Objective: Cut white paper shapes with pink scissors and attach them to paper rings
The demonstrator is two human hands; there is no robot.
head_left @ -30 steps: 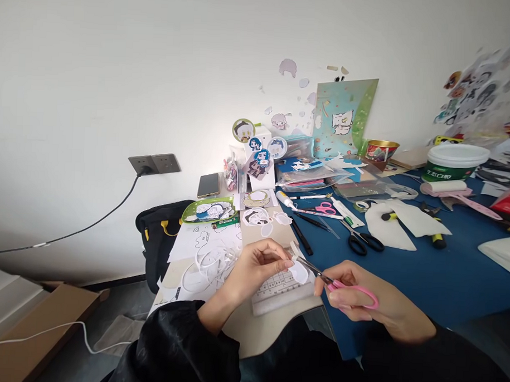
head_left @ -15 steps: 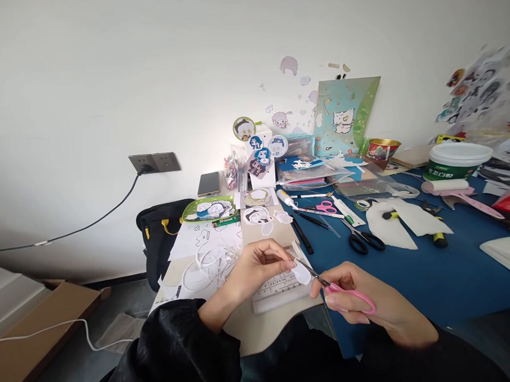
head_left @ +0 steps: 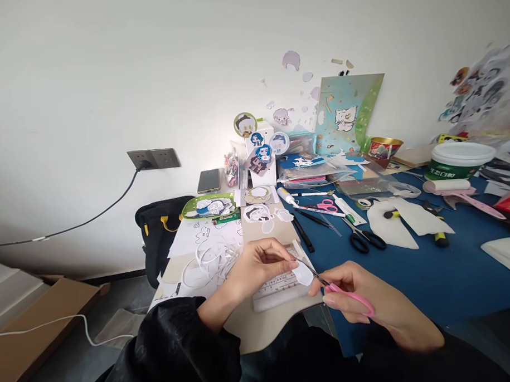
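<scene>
My left hand (head_left: 269,264) pinches a small white piece of paper (head_left: 303,274) between thumb and fingers. My right hand (head_left: 352,294) is closed on pink-handled scissors (head_left: 347,295), fingers through the loops. Their blades point left and lie along the upper edge of the paper, close to my left fingertips. Whether the blades are parted I cannot tell. Beneath both hands lies a pale printed sheet or pad (head_left: 276,295) with a grid of characters. Curled white paper offcuts (head_left: 213,265) are heaped to the left of my left wrist.
A green tray (head_left: 187,211) of cut-outs and a phone (head_left: 209,181) sit at the back left. Black-handled scissors (head_left: 364,239), white cloth-like pieces (head_left: 393,229) and a pink roller (head_left: 464,193) lie on the blue mat to the right. A white-lidded tub (head_left: 461,159) stands behind.
The white paper has turned slightly in my left fingers, showing more of its face. The scissors have barely shifted along its edge. The whole view has moved a little.
</scene>
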